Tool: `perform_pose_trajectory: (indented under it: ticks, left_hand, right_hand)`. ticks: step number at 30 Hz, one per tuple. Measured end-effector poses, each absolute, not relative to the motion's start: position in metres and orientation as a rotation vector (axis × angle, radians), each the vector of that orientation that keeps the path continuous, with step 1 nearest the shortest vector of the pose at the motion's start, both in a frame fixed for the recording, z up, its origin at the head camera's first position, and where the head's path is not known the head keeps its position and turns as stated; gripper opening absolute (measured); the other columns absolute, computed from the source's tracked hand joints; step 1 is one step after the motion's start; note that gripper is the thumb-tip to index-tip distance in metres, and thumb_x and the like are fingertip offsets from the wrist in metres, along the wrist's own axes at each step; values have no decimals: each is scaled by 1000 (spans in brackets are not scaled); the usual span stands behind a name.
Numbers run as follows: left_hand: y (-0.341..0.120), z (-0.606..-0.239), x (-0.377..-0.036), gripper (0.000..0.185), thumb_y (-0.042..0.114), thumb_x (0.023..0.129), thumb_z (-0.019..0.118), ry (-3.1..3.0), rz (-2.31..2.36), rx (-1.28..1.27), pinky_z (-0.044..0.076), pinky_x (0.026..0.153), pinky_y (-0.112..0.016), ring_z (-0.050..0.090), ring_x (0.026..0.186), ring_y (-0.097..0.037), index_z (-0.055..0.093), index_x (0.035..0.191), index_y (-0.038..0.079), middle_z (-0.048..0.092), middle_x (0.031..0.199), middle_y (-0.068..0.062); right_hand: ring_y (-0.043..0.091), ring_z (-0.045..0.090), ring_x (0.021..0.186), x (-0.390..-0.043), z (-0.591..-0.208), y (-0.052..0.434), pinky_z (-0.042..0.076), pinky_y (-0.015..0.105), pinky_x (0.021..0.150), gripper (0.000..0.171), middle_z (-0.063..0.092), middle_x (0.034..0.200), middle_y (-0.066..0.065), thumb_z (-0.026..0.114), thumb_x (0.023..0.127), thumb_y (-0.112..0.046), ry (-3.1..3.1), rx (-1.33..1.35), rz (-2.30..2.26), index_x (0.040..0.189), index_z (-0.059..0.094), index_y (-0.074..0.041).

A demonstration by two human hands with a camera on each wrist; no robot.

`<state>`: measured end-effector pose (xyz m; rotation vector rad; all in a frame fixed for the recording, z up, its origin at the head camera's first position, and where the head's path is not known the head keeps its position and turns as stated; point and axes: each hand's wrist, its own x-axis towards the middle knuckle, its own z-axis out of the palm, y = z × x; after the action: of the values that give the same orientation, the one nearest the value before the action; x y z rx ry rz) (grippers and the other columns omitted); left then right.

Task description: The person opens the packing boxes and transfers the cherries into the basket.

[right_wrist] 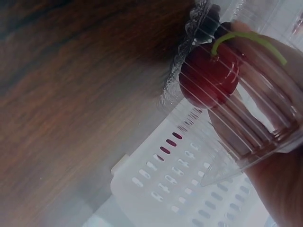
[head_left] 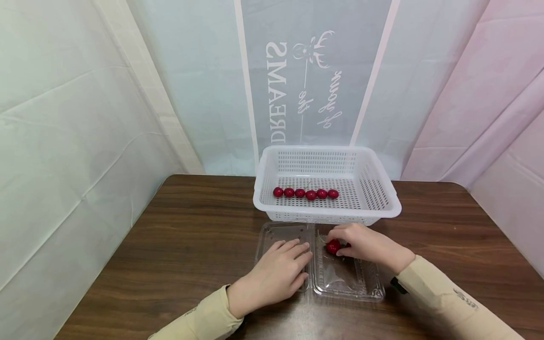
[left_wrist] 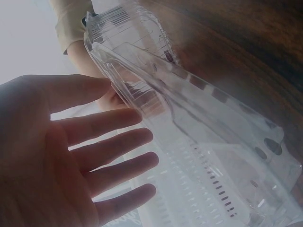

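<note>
A clear plastic clamshell box (head_left: 348, 293) lies unfolded on the table. My right hand (head_left: 361, 243) reaches into its right half and pinches a red cherry (head_left: 333, 246) between thumb and fingers. Through the ribbed clear wall in the right wrist view, a cherry (right_wrist: 208, 75) with a curved green stem (right_wrist: 251, 37) shows up close. Darker fruit (right_wrist: 208, 23) sits behind it, partly hidden. With fingers spread and fairly straight, my left hand (head_left: 280, 269) is at the box's lid (head_left: 276, 231); its palm and fingers appear beside the clear plastic in the left wrist view.
Behind the box stands a white perforated basket (head_left: 327, 215), its front close to the box's far edge. Several red cherries (head_left: 311, 194) form a row on its floor. The brown wooden table (head_left: 191, 226) reaches back to a printed curtain (head_left: 212, 94).
</note>
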<state>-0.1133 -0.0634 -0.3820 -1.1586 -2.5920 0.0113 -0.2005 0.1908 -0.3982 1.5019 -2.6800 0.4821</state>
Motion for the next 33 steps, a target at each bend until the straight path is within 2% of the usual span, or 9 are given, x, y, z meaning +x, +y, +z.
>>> perform_pose_trajectory:
  ticks: [10, 17, 33]
  left_hand:
    - [-63, -381, -113, 39, 36, 90, 60, -2609, 8, -1165, 44, 96, -38, 54, 122, -21, 64, 121, 13, 60, 130, -3]
    - [-64, -381, -113, 39, 36, 90, 60, -2601, 3, -1171, 45, 96, -38, 54, 122, -22, 64, 121, 13, 60, 130, -4]
    - [-64, -381, -112, 39, 35, 89, 61, -2603, -2, -1168, 45, 96, -38, 54, 123, -22, 64, 121, 13, 60, 130, -3]
  right_hand:
    - [5, 63, 77, -198, -394, 192, 53, 21, 66, 25, 68, 90, -4, 79, 75, -13, -2724, 1470, 536, 98, 68, -13]
    - [4, 62, 74, -195, -389, 194, 53, 21, 64, 22, 66, 85, -6, 79, 76, -18, -2710, 1440, 553, 95, 68, -13]
    - [1, 59, 65, -184, -372, 196, 50, 18, 57, 19, 66, 81, -4, 79, 75, -17, -2638, 1449, 562, 90, 69, -12]
